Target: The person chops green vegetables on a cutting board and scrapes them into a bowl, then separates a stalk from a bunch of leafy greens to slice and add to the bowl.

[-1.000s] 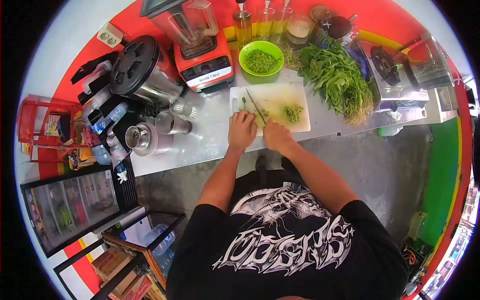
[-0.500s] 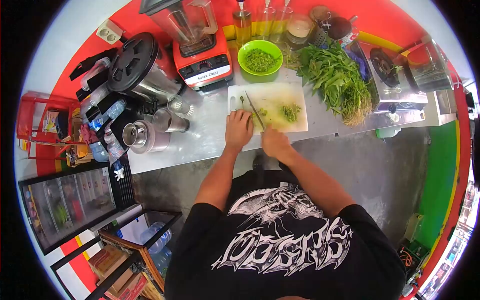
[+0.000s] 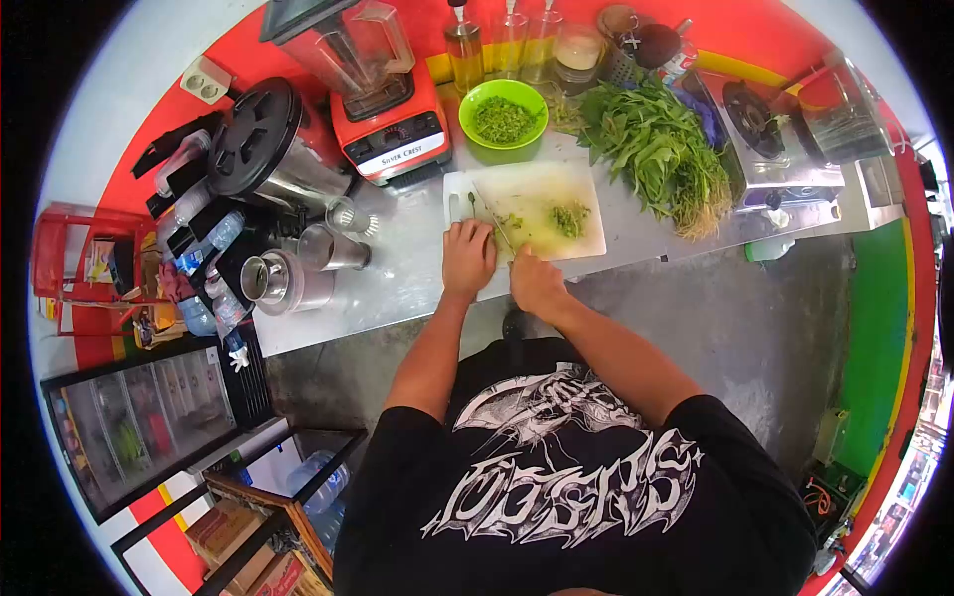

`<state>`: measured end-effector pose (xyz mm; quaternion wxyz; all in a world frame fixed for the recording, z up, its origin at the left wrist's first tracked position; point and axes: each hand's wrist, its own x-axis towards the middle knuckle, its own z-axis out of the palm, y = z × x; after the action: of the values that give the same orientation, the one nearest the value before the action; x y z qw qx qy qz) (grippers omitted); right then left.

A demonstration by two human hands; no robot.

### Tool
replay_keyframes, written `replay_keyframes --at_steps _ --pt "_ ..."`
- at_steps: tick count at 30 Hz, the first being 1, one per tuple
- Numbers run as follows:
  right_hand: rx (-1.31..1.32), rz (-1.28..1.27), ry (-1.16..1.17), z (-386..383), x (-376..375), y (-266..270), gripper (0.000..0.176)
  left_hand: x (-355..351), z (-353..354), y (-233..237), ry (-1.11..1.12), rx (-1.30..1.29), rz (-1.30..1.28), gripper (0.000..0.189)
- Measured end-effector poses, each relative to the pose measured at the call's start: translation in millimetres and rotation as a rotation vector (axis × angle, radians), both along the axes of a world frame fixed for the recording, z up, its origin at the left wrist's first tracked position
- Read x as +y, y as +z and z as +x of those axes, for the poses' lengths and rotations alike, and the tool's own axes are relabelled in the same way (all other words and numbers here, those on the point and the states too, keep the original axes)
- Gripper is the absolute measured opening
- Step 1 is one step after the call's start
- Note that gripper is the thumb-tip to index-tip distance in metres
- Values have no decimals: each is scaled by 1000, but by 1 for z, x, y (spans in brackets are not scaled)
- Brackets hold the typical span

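My right hand grips a knife, its blade slanting up and left across the white cutting board. Close beside the blade, at the board's near left edge, my left hand presses down with curled fingers. A thin green stem sticks out past those fingertips; the rest of it is hidden under the hand. Small chopped bits lie right of the blade. A larger pile of chopped greens sits at the board's right side.
Behind the board stands a green bowl of chopped greens, with a red blender left of it. A heap of leafy greens with roots lies to the right, before a gas stove. Metal cups stand at left.
The knife blade has shifted slightly nearer my left hand and sits lower against the board. The whole view has turned a little; both hands stay at the board.
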<state>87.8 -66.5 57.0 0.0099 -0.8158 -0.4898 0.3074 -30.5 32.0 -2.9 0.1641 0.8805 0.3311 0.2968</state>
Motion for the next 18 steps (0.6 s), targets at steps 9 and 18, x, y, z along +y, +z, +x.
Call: replay_keyframes --at_steps 9,18 --pt "103 101 -100 14 -8 -18 34 -2 -1 1 2 -13 -7 19" --pt "32 212 -290 53 -47 -28 39 -5 1 10 -127 138 65 35"
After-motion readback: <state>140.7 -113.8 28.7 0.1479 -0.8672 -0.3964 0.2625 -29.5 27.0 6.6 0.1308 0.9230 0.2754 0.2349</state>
